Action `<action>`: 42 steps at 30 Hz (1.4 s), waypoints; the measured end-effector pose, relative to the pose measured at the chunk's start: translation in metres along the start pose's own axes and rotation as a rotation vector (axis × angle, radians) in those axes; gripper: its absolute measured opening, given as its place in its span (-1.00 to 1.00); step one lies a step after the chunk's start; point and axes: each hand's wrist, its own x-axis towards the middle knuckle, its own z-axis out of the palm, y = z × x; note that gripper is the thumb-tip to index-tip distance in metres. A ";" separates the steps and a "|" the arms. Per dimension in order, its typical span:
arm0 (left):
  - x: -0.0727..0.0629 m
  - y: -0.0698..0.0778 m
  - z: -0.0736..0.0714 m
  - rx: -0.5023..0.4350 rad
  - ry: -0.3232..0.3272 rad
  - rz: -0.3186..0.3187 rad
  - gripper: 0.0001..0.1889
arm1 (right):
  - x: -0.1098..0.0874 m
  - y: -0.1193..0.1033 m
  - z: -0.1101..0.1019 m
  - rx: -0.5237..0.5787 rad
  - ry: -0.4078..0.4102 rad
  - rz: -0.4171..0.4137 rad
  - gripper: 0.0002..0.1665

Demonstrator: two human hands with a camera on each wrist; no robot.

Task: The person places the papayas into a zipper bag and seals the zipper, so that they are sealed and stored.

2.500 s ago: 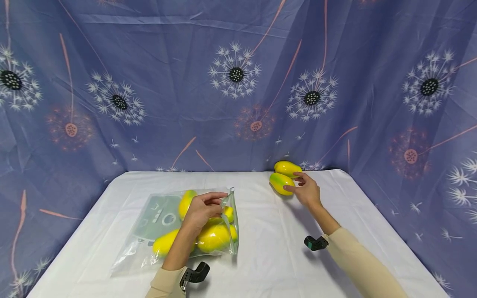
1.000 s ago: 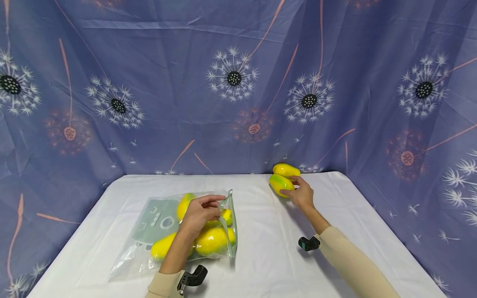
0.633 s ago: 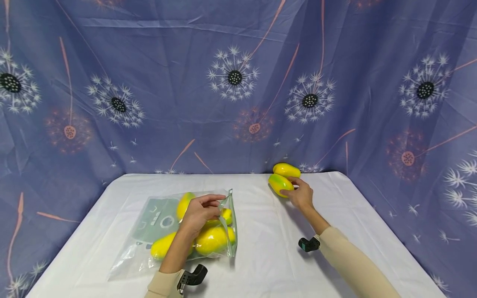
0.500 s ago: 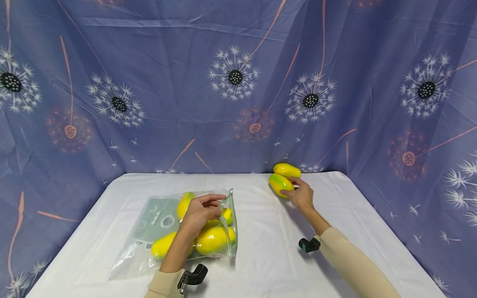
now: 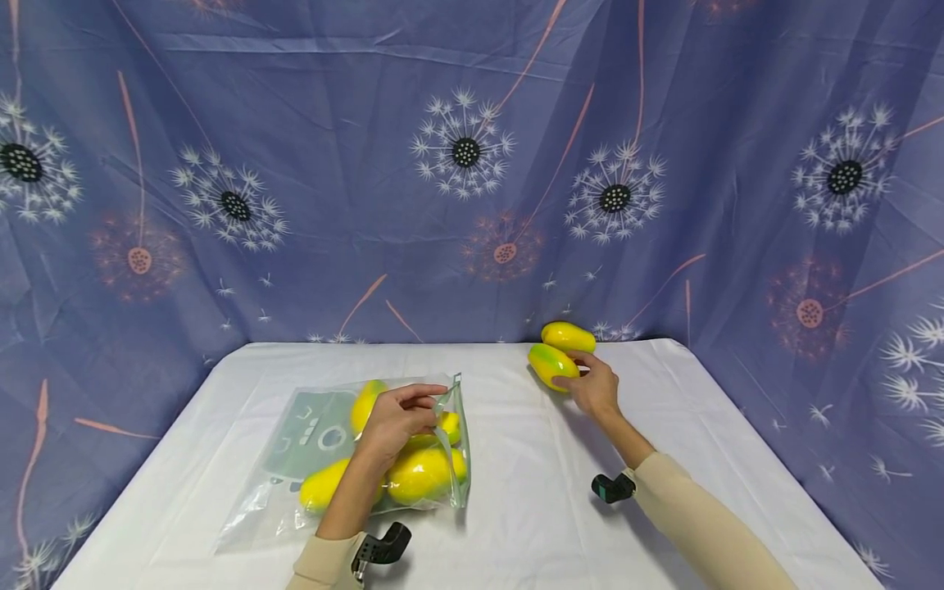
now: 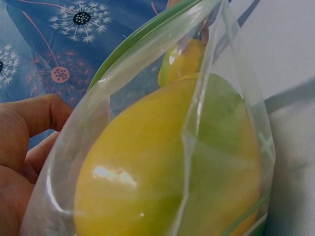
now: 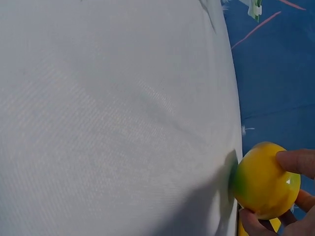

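A clear zip bag [image 5: 243,512] with a grey-green printed panel lies on the left half of the white table, several yellow mangoes [image 5: 424,475] inside it. My left hand [image 5: 394,426] holds the upper layer of the bag near its open right end. In the left wrist view, curled fingers [image 6: 47,115] show beside the plastic and a large yellow-green mango [image 6: 138,157] fills the bag. At the back right, my right hand [image 5: 596,385] grips a yellow-green mango [image 5: 549,365] between thumb and fingers. The right wrist view shows this mango [image 7: 263,182] in the fingertips, close to the cloth.
Another yellow mango [image 5: 568,336] lies just behind the gripped one, at the table's back edge. A white cloth [image 5: 531,508] covers the table. Blue dandelion-patterned curtains [image 5: 354,164] stand behind and at both sides. Each wrist carries a black camera [image 5: 614,488].
The right hand has settled its grip on the front mango, which has shifted slightly left, away from the mango behind. The left hand and the bag stay nearly still.
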 end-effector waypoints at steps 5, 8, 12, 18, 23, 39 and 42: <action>0.000 -0.001 0.000 0.004 0.002 -0.003 -0.56 | -0.003 -0.007 -0.003 -0.009 -0.029 0.001 -0.27; 0.001 -0.001 0.000 0.005 0.001 -0.003 -0.56 | -0.005 -0.012 -0.008 -0.001 -0.054 -0.001 -0.27; 0.000 0.000 -0.001 0.016 0.002 -0.001 -0.57 | -0.007 -0.020 -0.014 0.024 -0.106 -0.011 -0.27; -0.001 0.000 -0.004 0.026 0.011 -0.003 -0.57 | -0.010 -0.032 -0.018 0.114 -0.208 0.000 -0.28; -0.001 0.000 -0.003 0.029 0.010 -0.001 -0.57 | -0.017 -0.038 -0.020 0.206 -0.324 0.029 -0.25; 0.003 0.001 0.001 0.031 0.012 -0.009 -0.57 | -0.029 -0.046 -0.024 0.271 -0.640 0.114 -0.30; 0.003 0.000 0.000 0.037 0.019 -0.009 -0.57 | -0.032 -0.048 -0.023 0.274 -0.676 0.112 -0.31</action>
